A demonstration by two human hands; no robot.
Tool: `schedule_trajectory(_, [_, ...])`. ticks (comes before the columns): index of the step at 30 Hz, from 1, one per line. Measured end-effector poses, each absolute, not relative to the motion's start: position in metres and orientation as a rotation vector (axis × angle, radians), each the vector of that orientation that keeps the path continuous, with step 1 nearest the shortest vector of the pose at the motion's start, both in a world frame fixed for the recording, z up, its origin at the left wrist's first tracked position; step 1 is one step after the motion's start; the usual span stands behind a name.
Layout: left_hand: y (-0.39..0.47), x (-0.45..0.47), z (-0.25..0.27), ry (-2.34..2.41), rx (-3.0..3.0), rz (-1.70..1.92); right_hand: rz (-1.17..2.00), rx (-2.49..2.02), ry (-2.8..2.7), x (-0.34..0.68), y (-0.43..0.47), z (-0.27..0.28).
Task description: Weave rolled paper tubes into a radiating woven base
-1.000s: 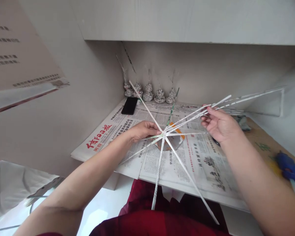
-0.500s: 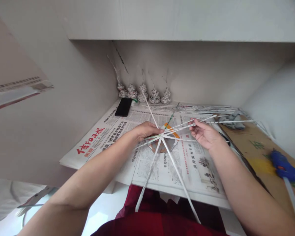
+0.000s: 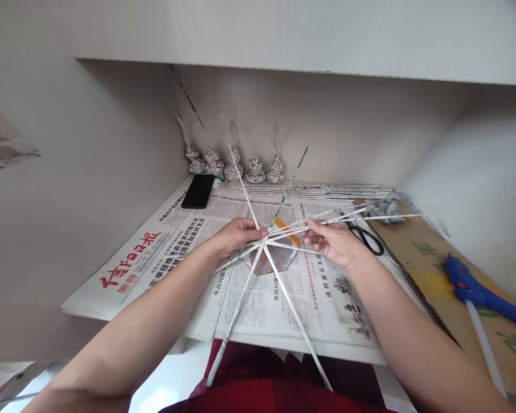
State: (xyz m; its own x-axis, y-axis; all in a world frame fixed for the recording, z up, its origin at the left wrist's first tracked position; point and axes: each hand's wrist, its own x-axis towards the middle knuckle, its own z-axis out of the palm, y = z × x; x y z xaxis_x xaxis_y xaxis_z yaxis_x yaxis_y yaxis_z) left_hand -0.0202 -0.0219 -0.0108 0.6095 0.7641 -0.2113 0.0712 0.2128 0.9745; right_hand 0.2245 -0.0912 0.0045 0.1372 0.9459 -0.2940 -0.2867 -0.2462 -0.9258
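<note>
Thin rolled newspaper sticks [image 3: 293, 310] cross at one centre and fan out like spokes. My left hand [image 3: 239, 235] pinches them by the crossing, thumb and fingertips closed. To the right of the centre my right hand [image 3: 331, 238] is closed on one or more of the paper sticks that run out to the right; exactly which ones is hard to tell. A green-patterned stick [image 3: 289, 186] points up and away from the centre. Below the crossing lies an octagonal piece [image 3: 273, 263] with an orange strip [image 3: 289, 232] near it, partly covered by the sticks.
Newspaper [image 3: 172, 258] covers the table. At the back stand several woven paper gourds [image 3: 255, 170], a black phone [image 3: 198, 191] and a row of loose paper sticks [image 3: 318, 191]. On the right are black-handled scissors [image 3: 372, 241], cardboard [image 3: 434, 275] and a blue glue gun [image 3: 477, 289].
The view has shifted, so most things sit further left. The green-patterned stick reaches higher in the picture. Both hands keep their hold on the sticks, with the right hand slightly nearer the centre.
</note>
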Motion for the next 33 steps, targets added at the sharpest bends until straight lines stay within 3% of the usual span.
schedule_trajectory(7, [-0.018,-0.021,-0.014,0.763,1.248,0.589,1.492,-1.207,-0.845,0.222,-0.092,0.004])
schedule_trajectory(19, [-0.017,-0.021,-0.015,0.791,1.259,0.596,1.471,-1.252,-0.45,0.206,-0.092,0.009])
schedule_trajectory(33, [-0.02,-0.022,-0.009,0.808,1.26,0.572,1.391,-1.119,-0.878,0.202,-0.096,-0.002])
